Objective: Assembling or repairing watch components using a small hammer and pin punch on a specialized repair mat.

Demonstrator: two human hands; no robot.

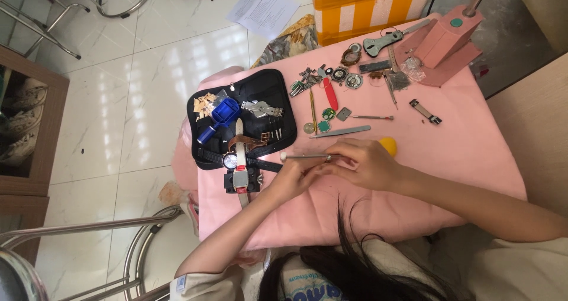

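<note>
Both hands, left [294,179] and right [367,165], gripping small hammer [305,156], over pink table [473,153], black tool case [242,117] beside

Worktop [473,153] is covered in a soft matt pink cloth, a bit wrinkled at the edges. The hammer [305,156] held in the right hand [370,165] looks like shiny bare metal with a pale plastic tip. Same polished steel look is seen on the tweezers [340,132]. The black pouch [248,108] is made of matt woven fabric. The press [447,43] is painted a dull pink, and the floor [148,88] is tiled in glossy pale stone.
</note>
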